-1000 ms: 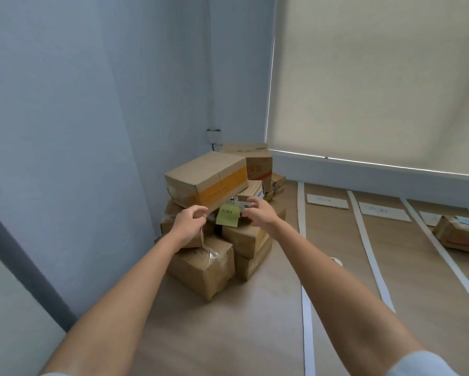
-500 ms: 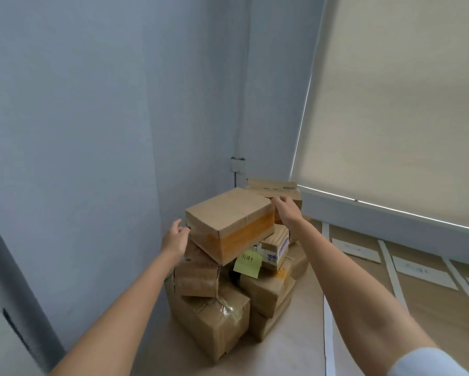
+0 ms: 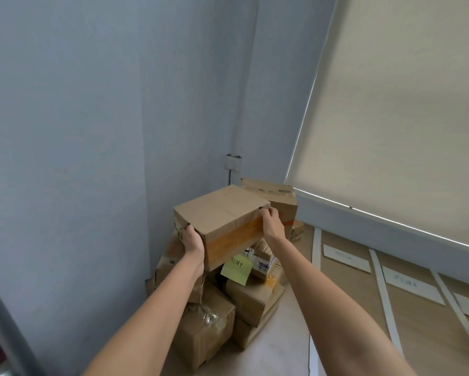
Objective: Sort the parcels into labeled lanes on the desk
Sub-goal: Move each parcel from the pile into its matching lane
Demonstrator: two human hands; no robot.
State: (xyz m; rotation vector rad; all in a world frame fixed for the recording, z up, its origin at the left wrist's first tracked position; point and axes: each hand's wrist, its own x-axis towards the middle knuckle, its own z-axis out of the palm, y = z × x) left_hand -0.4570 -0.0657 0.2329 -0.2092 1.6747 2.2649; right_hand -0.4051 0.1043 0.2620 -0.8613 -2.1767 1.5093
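A large brown cardboard parcel (image 3: 219,213) with an orange tape band sits on top of a pile of parcels (image 3: 208,329) in the desk's corner. My left hand (image 3: 191,241) grips its near left corner, fingers curled round the side. My right hand (image 3: 271,223) grips its right end, fingers hooked over the top edge. A green sticky note (image 3: 236,268) with handwriting hangs on a parcel just under the big one. White tape strips (image 3: 316,256) mark lanes on the wooden desk (image 3: 344,291) to the right, with white paper labels (image 3: 346,258) at their far ends.
A blue-grey wall closes off the left side and the corner. A wall socket (image 3: 233,162) sits above the pile. A cream roller blind (image 3: 396,118) covers the window at the right. Another open brown box (image 3: 278,196) stands behind the pile.
Both hands left the sticky-note parcel and rose to the large top parcel. They now hold its two ends. My view tilted up and moved closer.
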